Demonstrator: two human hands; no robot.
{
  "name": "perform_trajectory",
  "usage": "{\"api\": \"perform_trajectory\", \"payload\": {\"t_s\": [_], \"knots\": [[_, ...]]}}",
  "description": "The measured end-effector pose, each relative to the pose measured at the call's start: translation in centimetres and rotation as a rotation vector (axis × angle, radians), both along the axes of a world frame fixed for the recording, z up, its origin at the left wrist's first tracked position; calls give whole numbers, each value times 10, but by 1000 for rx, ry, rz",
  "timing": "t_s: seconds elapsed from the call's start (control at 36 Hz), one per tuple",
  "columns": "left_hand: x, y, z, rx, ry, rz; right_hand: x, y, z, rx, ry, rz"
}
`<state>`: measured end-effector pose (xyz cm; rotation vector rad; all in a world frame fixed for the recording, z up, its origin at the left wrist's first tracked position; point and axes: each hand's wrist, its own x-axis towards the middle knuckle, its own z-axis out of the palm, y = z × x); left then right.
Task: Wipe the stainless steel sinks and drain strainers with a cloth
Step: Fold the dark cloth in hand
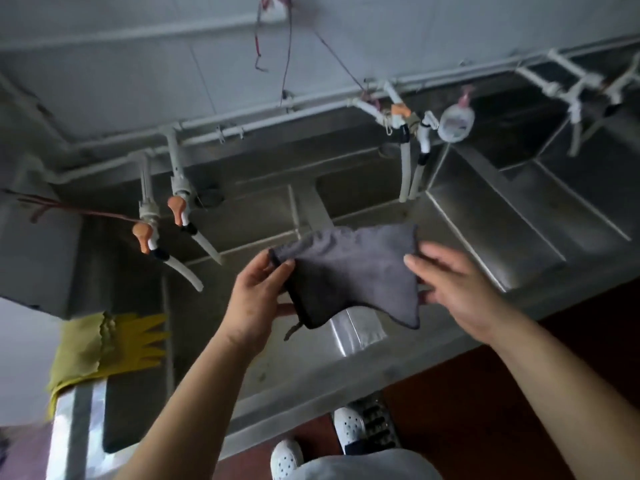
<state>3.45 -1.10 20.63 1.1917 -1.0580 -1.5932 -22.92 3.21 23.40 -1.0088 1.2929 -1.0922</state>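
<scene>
The person stands in front of a long row of stainless steel sinks [485, 237] and holds a grey cloth [349, 271] in the air above the front rim. The left hand [258, 299] grips the left edge of the cloth, with the fingers closed on its dark hem. The right hand [457, 289] holds the right edge; its thumb lies on top of the cloth and the other fingers are under it.

The steel looks dull and grey, with one bright reflection on the front rim just below the cloth. Behind the basins, white pipes [277, 114] run along the pale wall, and taps with orange handles [178, 206] hang down with short white hoses [187, 275]. A pump bottle [456, 121] stands at the back between two basins. On the left, yellow rubber gloves [110, 344] lie over the sink edge. The floor [519, 403] is dark red-brown, and white shoes [349, 427] show at the bottom. The picture is a little blurred.
</scene>
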Motion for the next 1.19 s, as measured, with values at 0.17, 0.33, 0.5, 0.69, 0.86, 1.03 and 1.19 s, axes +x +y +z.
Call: {"api": "perform_trajectory", "payload": {"t_s": [0.17,0.33,0.5,0.69,0.86,1.03,1.19], "knots": [[-4,35,-36,239,-6,121,56,33,-47,106,73,-202],[-32,65,-17,65,20,28,110,44,-46,-61,183,-311],[-24,91,-3,5,31,-50,134,58,-48,-168,-9,-258],[8,94,0,125,33,-349,133,81,-58,-148,112,-369],[51,75,-7,-73,-48,-160,128,93,-35,5,103,-243],[92,55,-19,-42,135,-442,140,99,-17,39,18,-91],[110,52,-35,1,-74,-478,181,95,-49,108,32,-32]]}}
